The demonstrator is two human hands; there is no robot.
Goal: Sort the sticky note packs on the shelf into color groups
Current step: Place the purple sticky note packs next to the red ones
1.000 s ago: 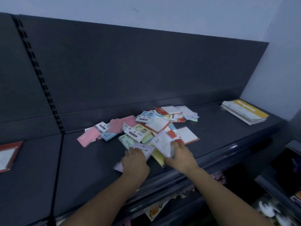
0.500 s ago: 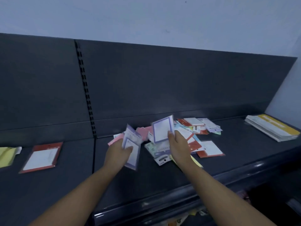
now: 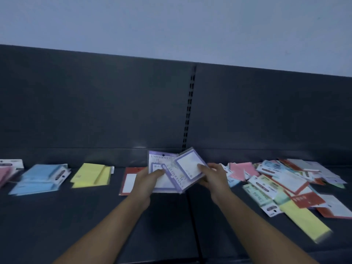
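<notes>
Purple sticky note packs (image 3: 167, 169) are fanned between your hands, held just right of the red pack (image 3: 129, 181) on the shelf (image 3: 167, 225). Square them into one stack, then lay them beside the red pack without overlapping it. The grip of your left hand (image 3: 147, 180) pinches the lower packs, and that of your right hand (image 3: 213, 178) pinches the top one.

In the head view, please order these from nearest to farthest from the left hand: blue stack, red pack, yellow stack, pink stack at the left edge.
1. red pack, just left of the left hand, which holds purple packs.
2. yellow stack, further left.
3. blue stack, left of the yellow one.
4. pink stack, at the far left edge.
</notes>
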